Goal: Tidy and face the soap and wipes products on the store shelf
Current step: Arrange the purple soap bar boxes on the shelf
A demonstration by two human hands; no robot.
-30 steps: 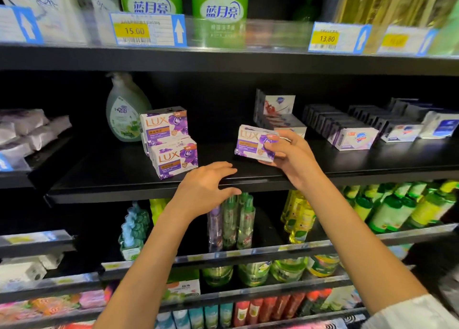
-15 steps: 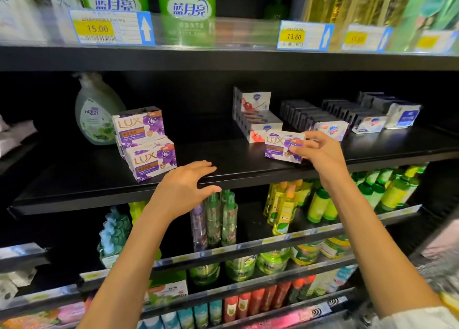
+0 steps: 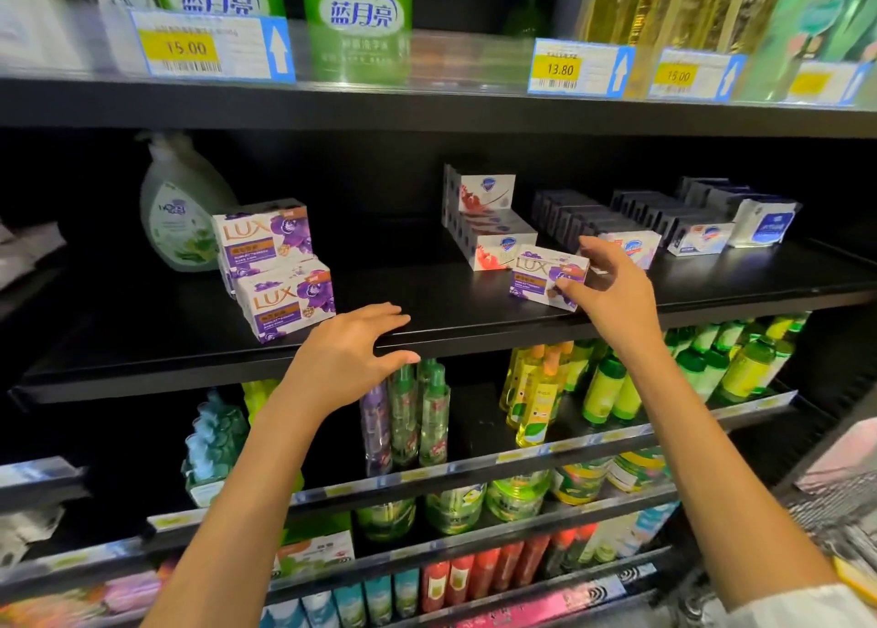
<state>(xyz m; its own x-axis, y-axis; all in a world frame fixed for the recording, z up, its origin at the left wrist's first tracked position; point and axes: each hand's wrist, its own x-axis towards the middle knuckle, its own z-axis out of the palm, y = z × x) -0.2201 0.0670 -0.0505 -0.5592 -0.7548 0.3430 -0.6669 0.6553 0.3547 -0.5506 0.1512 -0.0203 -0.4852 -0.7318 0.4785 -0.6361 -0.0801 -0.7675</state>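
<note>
Head view: right hand [image 3: 612,290] pinches loose Lux soap box [image 3: 548,276] at its near end, thumb on front, fingers over top, likely squaring label to aisle. Box sits on black shelf [image 3: 427,304] just ahead of that hand, touching red-and-white soap row [image 3: 493,236] beyond. Left hand [image 3: 351,357] spread, holding nothing, fingers draped over shelf edge, probably bracing. Stacked Lux boxes [image 3: 280,271] lie just beyond left hand.
</note>
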